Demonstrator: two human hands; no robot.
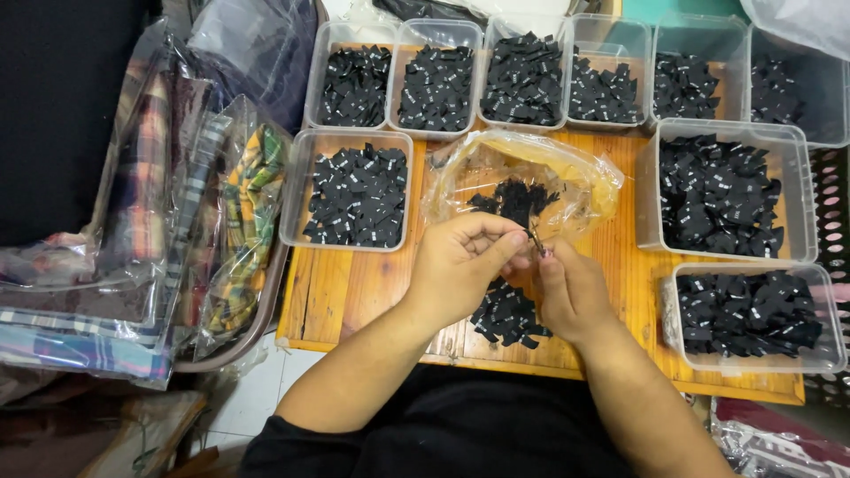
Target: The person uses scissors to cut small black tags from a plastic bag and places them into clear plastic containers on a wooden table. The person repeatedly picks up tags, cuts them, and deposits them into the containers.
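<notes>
Between the fingertips of both hands, just above the middle of the wooden table [354, 292], sits a small black fabric label [535, 241], pinched at its edges and mostly hidden by the fingers. The left hand [460, 270] is curled nearly shut, thumb and forefinger closed on the label; the right hand [571, 296] is likewise curled, its thumb and forefinger meeting the same piece from the other side. Directly under the hands lies a loose heap of black labels [506, 317] on the bare wood, and just beyond the fingertips an open clear plastic bag [531, 168] holds a smaller clump of the same labels. Around these stand clear plastic tubs, each already well stocked with black labels marked with small white print: one tub [354, 190] left of the bag, a row of tubs [522, 75] along the far edge, a large tub [722, 190] to the right and a nearer tub [753, 319] by the right forearm. Judging from this, a good deal of sorting looks done, since every tub holds a fair pile, while the heap on the table and the clump in the bag are what seems left to go through. To the far left, off the table, is a stack of bagged plaid fabrics [150, 230] in clear wrappers.
</notes>
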